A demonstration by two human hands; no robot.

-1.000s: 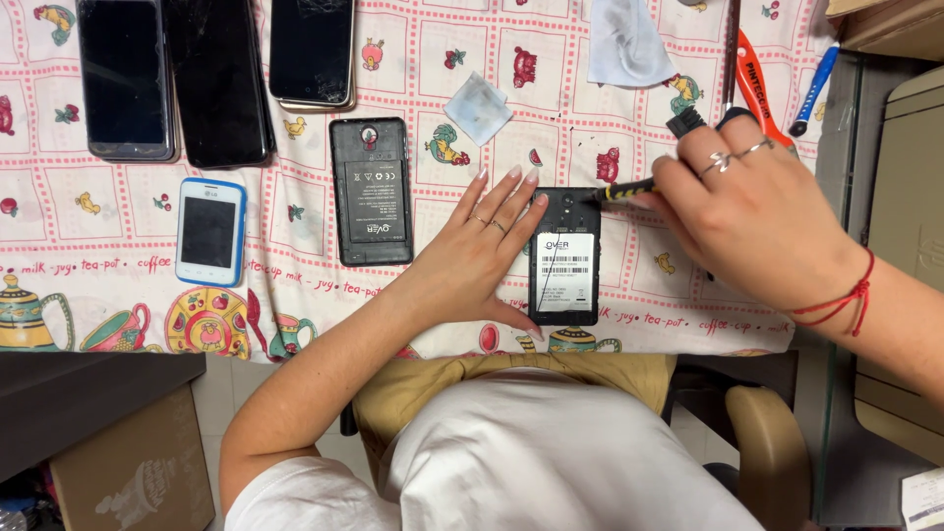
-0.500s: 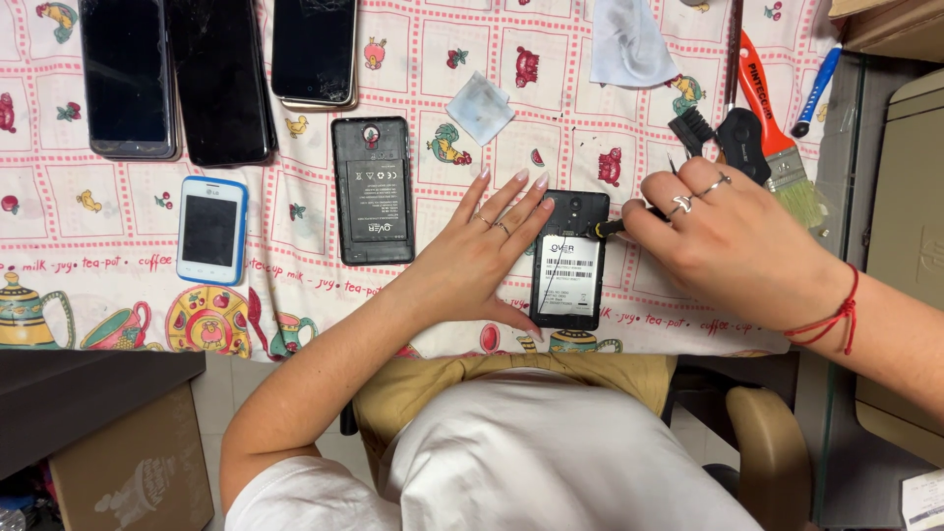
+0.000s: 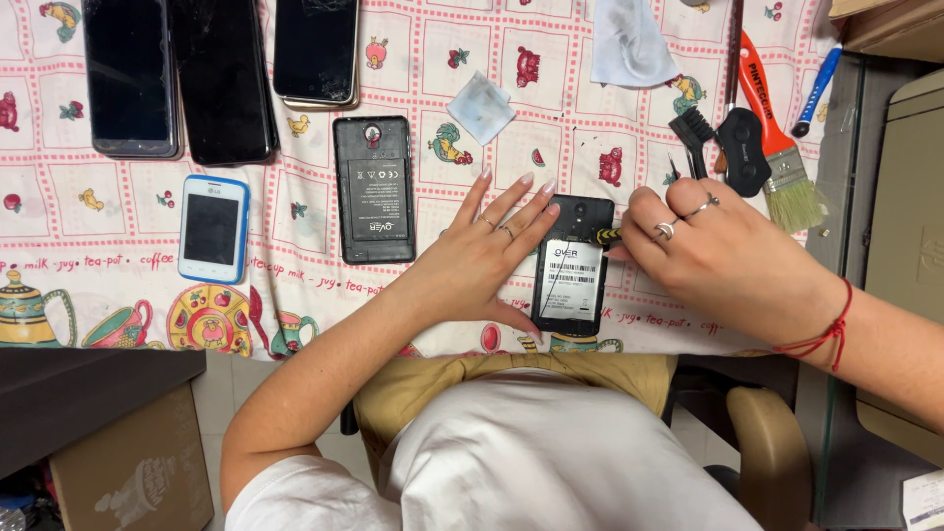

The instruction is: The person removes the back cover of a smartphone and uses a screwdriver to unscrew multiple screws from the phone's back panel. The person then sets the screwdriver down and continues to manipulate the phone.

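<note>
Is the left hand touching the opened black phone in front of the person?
Touching. The head view shows the left hand flat on the cloth, its fingers lying against the left edge of the opened phone, with no gap visible.

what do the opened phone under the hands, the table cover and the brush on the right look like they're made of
Opened phone: matte black plastic shell, seemingly, with a white paper-like label inside. The left hand steadies it; the right hand holds a small tool against it.
Table cover: looks like printed cloth or oilcloth, with soft folds at its edge.
Brush: glossy orange handle, probably plastic, and pale bristles.
</note>
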